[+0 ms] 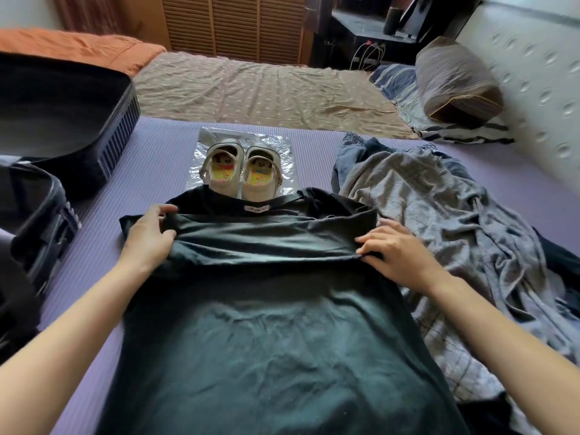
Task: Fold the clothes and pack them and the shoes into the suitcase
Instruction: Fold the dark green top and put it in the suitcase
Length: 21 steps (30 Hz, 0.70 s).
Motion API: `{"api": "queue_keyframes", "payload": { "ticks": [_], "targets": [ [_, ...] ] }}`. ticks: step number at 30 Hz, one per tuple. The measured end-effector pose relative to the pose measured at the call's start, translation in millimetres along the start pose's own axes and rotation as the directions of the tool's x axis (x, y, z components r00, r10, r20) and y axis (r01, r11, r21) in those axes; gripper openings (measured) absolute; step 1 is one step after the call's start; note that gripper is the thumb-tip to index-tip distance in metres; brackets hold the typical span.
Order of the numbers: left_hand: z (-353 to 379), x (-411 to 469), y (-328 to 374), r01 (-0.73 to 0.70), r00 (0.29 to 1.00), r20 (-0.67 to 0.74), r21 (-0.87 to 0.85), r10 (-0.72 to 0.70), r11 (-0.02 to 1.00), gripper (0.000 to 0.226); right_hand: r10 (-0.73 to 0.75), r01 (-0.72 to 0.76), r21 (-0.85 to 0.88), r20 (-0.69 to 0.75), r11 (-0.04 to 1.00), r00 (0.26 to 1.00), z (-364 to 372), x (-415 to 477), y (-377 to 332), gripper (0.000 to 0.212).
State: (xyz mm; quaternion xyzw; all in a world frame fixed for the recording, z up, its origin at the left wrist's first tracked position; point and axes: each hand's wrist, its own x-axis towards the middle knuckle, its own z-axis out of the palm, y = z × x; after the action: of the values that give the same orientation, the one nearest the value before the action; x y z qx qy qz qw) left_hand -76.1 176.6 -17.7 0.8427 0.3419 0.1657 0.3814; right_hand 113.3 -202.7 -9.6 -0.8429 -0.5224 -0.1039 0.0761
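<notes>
On my far left the open suitcase (119, 142) sits at the edge of the purple mat (157, 164), its dark shell lying flat with the other half nearer me; I cannot see anything packed inside. Next comes the left hand (150, 233), curled round the left end of a fold in the black T-shirt (266, 340), thumb on top and fingers tucked against the cloth. The shirt is spread flat down the middle of the mat, running from under my view up to its collar, with a band of it doubled over across the chest between the hands. Just beyond the collar the pair of pale shoes (241, 171) stands side by side on a clear plastic bag (282, 146), heels touching the shirt's neckline. The right hand (398, 255) pinches the right end of the same fold between thumb and forefinger, the other fingers fanned loosely. Right of that lies a rumpled heap of grey checked and blue clothes (423, 196), touching the shirt's edge. Farther back, a striped pillow (455, 86) rests by the wall.
</notes>
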Motion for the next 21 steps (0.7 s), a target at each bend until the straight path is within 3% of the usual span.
{"api": "queue_keyframes", "payload": {
  "ticks": [3, 7, 10, 13, 16, 19, 21],
  "targets": [
    [3.4, -7.0, -3.7, -0.054, 0.998, 0.046, 0.128, 0.049, 0.990, 0.048, 0.009, -0.011, 0.024, 0.082, 1.000, 0.997, 2.6, 1.6, -2.9, 0.025],
    [12.1, -11.3, -3.9, -0.039, 0.999, -0.016, 0.001, 0.039, 0.999, 0.033, 0.282, -0.223, 0.362, -0.121, 0.905, 0.952, -9.3, 35.4, -1.5, 0.018],
    [14.2, -9.8, -0.1, -0.045, 0.993, -0.110, -0.073, 0.037, 0.996, 0.023, 0.406, -0.391, 0.282, 0.007, 0.876, 0.914, -8.4, 61.5, 14.6, 0.027],
    [13.5, -7.8, 0.3, -0.023, 0.983, -0.184, -0.086, 0.006, 0.996, 0.021, 0.474, -0.497, 0.182, 0.155, 0.848, 0.867, -5.3, 68.7, 26.1, 0.014],
    [14.7, -4.4, -3.8, -0.010, 0.983, -0.184, -0.115, -0.011, 0.993, 0.021, 0.466, -0.484, 0.298, 0.132, 0.823, 0.875, -7.7, 69.1, 33.7, 0.006],
    [16.8, -2.9, -7.4, 0.002, 0.981, -0.190, -0.146, -0.030, 0.989, 0.020, 0.422, -0.412, 0.427, 0.075, 0.805, 0.903, -17.0, 73.2, 32.0, 0.011],
    [18.1, -2.1, -9.2, 0.004, 0.981, -0.189, -0.154, -0.033, 0.988, 0.019, 0.378, -0.382, 0.535, 0.124, 0.753, 0.918, -22.8, 75.9, 30.0, 0.018]
  ]
}}
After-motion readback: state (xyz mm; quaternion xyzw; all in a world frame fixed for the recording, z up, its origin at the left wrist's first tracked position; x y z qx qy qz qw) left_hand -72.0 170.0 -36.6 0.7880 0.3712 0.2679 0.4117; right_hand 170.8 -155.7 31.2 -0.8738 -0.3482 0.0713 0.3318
